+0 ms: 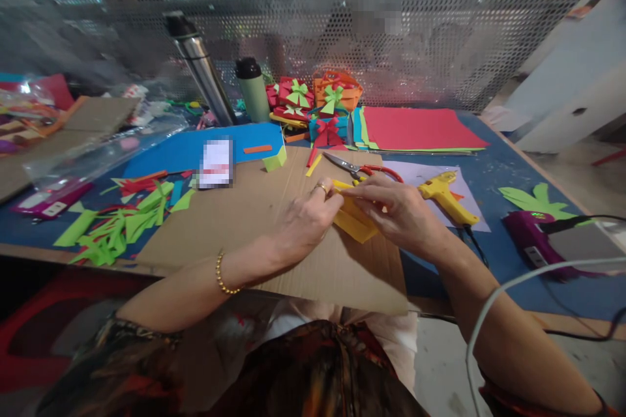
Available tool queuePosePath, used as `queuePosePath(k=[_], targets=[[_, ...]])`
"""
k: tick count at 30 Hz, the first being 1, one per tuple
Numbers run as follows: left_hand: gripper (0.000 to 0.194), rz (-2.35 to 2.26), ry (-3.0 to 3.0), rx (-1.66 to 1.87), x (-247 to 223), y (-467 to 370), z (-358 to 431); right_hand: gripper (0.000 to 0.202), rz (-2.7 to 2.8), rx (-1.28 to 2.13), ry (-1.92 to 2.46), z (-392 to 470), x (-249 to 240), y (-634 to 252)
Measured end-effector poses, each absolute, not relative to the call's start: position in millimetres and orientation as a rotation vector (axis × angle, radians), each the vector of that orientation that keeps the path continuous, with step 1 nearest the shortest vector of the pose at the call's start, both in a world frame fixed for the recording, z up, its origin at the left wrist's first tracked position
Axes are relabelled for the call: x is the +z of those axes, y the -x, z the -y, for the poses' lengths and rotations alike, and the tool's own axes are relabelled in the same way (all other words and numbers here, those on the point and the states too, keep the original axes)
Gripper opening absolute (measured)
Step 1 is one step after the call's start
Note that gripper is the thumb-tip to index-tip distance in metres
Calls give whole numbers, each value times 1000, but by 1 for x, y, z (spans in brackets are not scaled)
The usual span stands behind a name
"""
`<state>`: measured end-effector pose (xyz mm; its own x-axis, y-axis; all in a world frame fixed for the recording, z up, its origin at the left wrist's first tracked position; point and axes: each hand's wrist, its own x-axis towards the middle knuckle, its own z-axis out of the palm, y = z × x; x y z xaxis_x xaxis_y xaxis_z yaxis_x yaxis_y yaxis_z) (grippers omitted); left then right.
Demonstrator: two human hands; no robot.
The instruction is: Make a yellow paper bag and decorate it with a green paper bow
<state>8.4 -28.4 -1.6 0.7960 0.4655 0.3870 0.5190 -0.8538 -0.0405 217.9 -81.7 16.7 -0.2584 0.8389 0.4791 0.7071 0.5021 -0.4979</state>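
Note:
A folded yellow paper piece [356, 221] is held between both hands over the brown cardboard [244, 221]. My left hand [313, 212] is closed on its left end, with a ring and a gold bead bracelet showing. My right hand [398, 208] pinches the upper right part of the same paper, its fingers partly covering it. Just beyond the hands lie red-handled scissors [349, 164], partly hidden by my right hand. To the right, a yellow glue gun [448, 197] rests on a pale sheet [415, 171].
Green and red paper strips [122, 218] lie left. Behind stand a steel flask [203, 71], a green bottle [253, 91] and small bow-topped boxes [337, 98]. Red sheets [415, 128] are stacked back right. A purple power strip [528, 241] with cables sits right.

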Motion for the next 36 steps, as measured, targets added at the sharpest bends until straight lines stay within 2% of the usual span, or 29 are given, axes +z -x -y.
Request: queuePosePath(k=[12,27,36], targets=[[22,781,2814,-453,1,-11,30,30,2006,149,1216,84,16,-215],[21,658,2745,-546,1,-9,30,27,1950,127,1296,81,16,-216],[22,612,2723,-484,3,-9,32,19,1990,61,1385,80,5,-218]])
